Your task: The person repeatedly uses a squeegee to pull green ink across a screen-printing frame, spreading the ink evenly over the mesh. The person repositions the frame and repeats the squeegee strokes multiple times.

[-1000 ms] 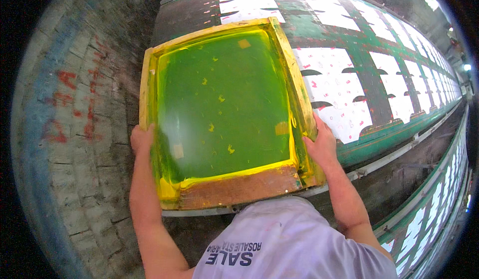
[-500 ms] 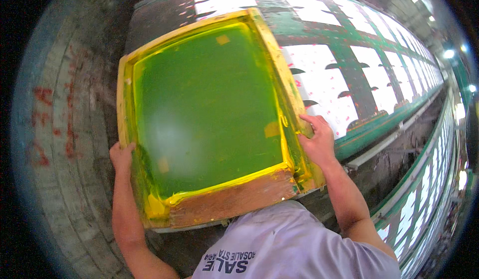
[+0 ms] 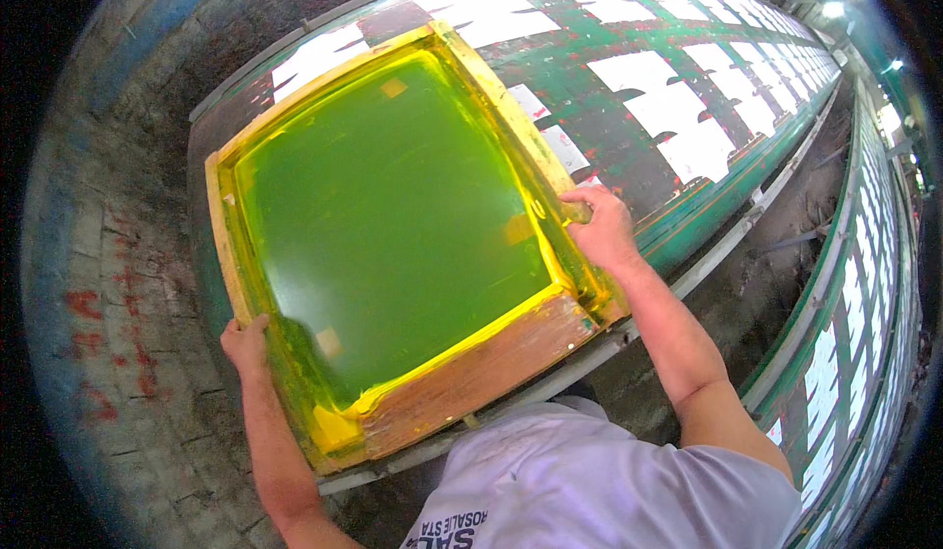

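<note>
A wooden-framed printing screen with green mesh and yellow ink along its inner edges spans the near end of a long table. My left hand grips the frame's left side near its lower corner, thumb on top. On the right side, my right hand is closed over the frame's edge, its fingers partly hidden below. White cut pieces lie in rows on the green table; some stick out from under the screen's right edge.
At left stands a grey block wall with red painted marks. A pale rail runs along the table's right side. Across a gap to the right, a second long table carries more white pieces. Lamps shine at the far right.
The screen, with both hands still on it, now appears slightly lower and farther left, covering more of a white piece beside it. The whole view has also turned.
</note>
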Demonstrator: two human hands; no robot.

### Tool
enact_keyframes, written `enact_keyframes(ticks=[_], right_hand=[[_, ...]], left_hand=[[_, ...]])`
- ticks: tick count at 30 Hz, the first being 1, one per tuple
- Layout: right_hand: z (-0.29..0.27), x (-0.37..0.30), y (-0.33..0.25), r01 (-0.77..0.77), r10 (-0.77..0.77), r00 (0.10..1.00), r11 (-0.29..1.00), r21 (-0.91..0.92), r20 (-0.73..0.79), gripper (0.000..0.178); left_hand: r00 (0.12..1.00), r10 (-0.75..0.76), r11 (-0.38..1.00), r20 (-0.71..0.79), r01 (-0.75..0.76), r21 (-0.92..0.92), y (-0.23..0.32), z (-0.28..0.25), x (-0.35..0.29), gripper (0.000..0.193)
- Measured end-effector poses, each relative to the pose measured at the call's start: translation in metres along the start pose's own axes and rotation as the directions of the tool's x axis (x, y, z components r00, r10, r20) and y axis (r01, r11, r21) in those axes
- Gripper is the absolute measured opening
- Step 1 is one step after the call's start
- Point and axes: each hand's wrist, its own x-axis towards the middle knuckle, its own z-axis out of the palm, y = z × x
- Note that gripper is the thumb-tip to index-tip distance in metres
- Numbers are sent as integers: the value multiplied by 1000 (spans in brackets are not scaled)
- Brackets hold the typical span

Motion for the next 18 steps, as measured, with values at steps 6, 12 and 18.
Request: enact_keyframes(ticks=[6,12,18], right_hand=[[-35,13,118,-49,49,999,998,34,1,47],[-81,39,186,-59,57,998,989,134,15,46],[-99,49,214,-56,52,998,989,136,34,45]], left_hand=[[1000,-7,993,-8,8,120,48,74,-73,31],[999,-13,995,-44,18,101,112,133,-136,28],[998,15,993,-59,-8,121,126,162,-155,25]])
